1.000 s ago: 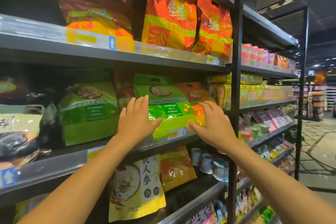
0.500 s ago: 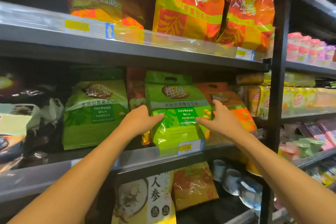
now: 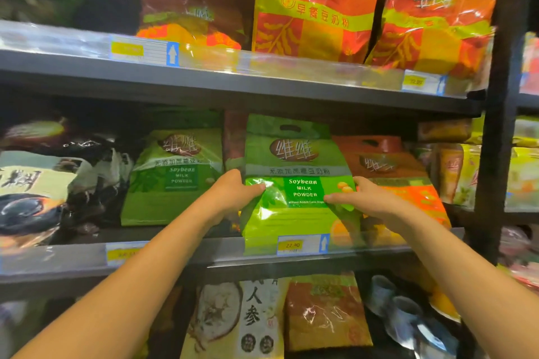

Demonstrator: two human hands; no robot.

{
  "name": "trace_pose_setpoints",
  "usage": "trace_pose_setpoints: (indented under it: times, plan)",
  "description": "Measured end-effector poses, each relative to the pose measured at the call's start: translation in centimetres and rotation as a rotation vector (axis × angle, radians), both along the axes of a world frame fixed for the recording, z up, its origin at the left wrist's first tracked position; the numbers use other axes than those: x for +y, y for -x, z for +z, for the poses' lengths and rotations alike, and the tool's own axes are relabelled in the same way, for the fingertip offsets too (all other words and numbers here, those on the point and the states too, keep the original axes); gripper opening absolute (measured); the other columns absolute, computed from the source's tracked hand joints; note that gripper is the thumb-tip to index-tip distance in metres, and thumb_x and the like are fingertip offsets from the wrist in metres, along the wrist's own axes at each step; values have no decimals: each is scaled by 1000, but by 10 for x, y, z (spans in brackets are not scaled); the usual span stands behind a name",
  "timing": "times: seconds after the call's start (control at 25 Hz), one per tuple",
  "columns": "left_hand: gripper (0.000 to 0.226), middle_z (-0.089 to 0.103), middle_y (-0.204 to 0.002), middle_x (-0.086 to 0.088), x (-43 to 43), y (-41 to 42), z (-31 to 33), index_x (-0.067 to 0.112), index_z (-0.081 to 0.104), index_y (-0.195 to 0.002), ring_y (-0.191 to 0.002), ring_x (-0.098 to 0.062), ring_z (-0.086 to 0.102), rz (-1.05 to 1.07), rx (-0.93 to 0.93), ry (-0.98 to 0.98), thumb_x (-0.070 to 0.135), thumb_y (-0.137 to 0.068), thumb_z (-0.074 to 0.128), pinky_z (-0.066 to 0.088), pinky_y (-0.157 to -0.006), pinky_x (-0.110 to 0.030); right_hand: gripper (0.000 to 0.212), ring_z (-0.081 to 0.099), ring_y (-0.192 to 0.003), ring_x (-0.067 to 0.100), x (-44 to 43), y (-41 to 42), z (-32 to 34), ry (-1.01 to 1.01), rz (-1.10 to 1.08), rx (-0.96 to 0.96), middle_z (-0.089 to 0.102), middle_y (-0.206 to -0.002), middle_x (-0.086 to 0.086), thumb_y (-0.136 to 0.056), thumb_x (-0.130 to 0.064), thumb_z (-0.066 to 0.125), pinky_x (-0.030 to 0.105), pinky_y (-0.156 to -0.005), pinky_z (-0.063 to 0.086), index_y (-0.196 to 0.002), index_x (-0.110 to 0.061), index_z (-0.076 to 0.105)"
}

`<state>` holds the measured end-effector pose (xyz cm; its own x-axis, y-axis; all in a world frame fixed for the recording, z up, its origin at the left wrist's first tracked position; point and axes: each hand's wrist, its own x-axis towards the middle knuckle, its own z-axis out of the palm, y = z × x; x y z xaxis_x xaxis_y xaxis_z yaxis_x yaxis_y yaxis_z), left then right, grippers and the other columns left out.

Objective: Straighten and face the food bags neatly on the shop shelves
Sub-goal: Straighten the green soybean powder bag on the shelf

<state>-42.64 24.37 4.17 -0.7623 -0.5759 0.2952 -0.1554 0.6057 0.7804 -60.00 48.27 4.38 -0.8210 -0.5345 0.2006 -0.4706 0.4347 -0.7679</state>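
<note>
1. Our left grip [image 3: 233,195] holds the left edge of the green bag [image 3: 291,221]. The thumb lies on the bag's front and the fingers curl out of sight behind it.
2. Our right grip [image 3: 369,198] holds the right edge of the same bag, with the thumb on the front just under the "Soybean Milk Powder" label.
3. The green bag stands on the middle shelf [image 3: 73,259], near its front edge. Its printed face is turned toward us and its handle slot is at the top.
4. Its lower edge sits behind the clear rail, where a price tag [image 3: 303,244] covers part of it.
5. A second green bag [image 3: 175,181] of the same kind stands to the left, set further back and apart from the held one.
6. An orange bag [image 3: 408,181] stands just to the right, partly behind our right grip.
7. Dark bags [image 3: 43,183] lie crumpled at the far left of that shelf.
8. On the upper shelf [image 3: 233,81] two large red bags [image 3: 315,9] stand side by side at the front. A third one [image 3: 189,14] sits further back on the left.
9. Below, a pale bag [image 3: 233,318] and a brown bag [image 3: 323,312] stand side by side, with cups [image 3: 402,315] to their right.
10. A black post [image 3: 495,125] ends the bay on the right.
</note>
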Motion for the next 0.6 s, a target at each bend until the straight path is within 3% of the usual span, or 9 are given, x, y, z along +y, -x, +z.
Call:
trace_pose_setpoints:
  times: [0.04,0.2,0.36,0.6]
  plan:
    - [47,70,-113,-8,3,0,0,16,58,-120,-97,-27,72,-1,12,-27,47,-89,73,64,-76,-53,126,64,-118,26,1,2,-3,24,25,-11,58,-140,1,-41,-74,91,53,-99,55,-147,-28,42]
    - [45,69,-116,-7,13,-1,0,16,58,-120,-100,-25,70,16,75,-63,37,-87,80,61,-87,-51,67,70,-103,20,2,0,-9,152,122,-24,66,-122,-1,-77,-37,90,38,-82,60,-130,-29,50]
    - [40,70,-114,-9,16,0,2,15,58,-119,-101,-28,71,10,128,-71,29,-88,80,60,-90,-53,56,70,-94,14,-1,-6,-7,199,160,26,66,-115,-4,-84,-23,85,23,-60,53,-127,-27,50]
    - [45,69,-114,-12,2,-10,3,13,56,-126,-105,-33,70,32,172,-59,27,-89,78,58,-91,-53,53,70,-91,13,-14,-21,4,225,191,116,66,-109,-1,-83,-21,86,19,-56,54,-125,-23,53]
